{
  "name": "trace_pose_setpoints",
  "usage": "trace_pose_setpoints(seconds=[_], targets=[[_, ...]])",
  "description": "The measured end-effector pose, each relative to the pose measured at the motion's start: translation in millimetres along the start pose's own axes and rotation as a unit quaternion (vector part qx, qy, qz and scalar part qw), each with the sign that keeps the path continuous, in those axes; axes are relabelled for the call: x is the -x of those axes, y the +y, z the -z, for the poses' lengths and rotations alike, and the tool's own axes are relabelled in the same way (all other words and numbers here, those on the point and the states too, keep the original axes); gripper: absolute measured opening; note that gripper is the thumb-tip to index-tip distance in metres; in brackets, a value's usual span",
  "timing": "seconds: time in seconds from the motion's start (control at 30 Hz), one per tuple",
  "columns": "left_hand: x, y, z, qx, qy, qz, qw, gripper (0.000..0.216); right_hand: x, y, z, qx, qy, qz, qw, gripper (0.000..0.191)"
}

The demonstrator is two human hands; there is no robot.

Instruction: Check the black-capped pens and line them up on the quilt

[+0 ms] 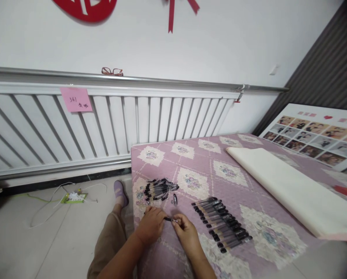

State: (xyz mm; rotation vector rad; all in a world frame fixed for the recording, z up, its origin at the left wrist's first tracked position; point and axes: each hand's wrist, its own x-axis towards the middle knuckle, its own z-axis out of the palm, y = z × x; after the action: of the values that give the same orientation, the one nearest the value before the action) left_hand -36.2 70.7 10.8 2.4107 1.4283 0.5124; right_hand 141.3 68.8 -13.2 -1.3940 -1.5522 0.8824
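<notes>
My left hand (152, 225) is closed around a dark pen (168, 219), held just above the near left part of the bed. The fingertips of my right hand (186, 231) pinch the pen's other end, where a small shiny bit shows; its exact form is too small to tell. Just beyond my hands lies a pile of dark pen parts (161, 189), with a loose pen cap (175, 199) beside it. To the right of my right hand, capped pens (227, 221) with clear barrels lie side by side in a slanting row.
A purple floral bedspread (188, 155) covers the bed. Across its right side lies a folded cream pad (280, 190), near a photo board (315, 135). A white radiator (158, 116) lines the wall. On the floor at left sits a power strip (74, 197) with cables.
</notes>
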Motion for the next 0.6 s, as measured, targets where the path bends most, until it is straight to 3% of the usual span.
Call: trace_pose_setpoints(seconds=[0.6], targets=[[-1.9, -0.7, 0.2, -0.023, -0.034, -0.006, 0.999, 0.022, 0.0, -0.8, -2.2, 0.007, -0.024, -0.002, 1.000, 0.013]])
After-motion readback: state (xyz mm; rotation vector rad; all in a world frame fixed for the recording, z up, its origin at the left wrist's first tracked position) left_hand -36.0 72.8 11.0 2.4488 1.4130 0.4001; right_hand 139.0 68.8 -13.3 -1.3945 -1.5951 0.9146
